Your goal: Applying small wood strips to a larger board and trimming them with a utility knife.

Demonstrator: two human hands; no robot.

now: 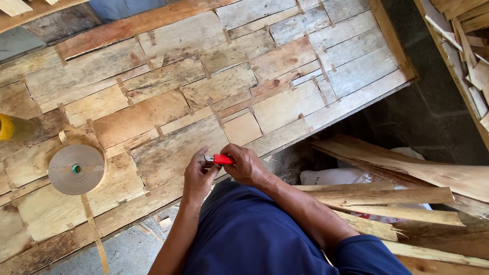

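Both my hands meet over the near edge of a large sheet of patched wood veneer [214,81]. My right hand [245,165] grips a small red utility knife [222,159] by its body. My left hand [197,177] pinches the knife's metal tip end with thumb and fingers. The veneer pieces are joined by short strips of brown paper tape. A roll of brown paper tape [76,169] lies flat on the sheet to the left of my hands, with a loose tail of tape hanging toward the floor.
A yellow object [7,127] sits at the left edge. Long rough wood slabs [397,175] are piled on the right over a white sack [331,176]. More veneer scraps [473,46] are stacked at the upper right. Concrete floor [438,102] shows beside them.
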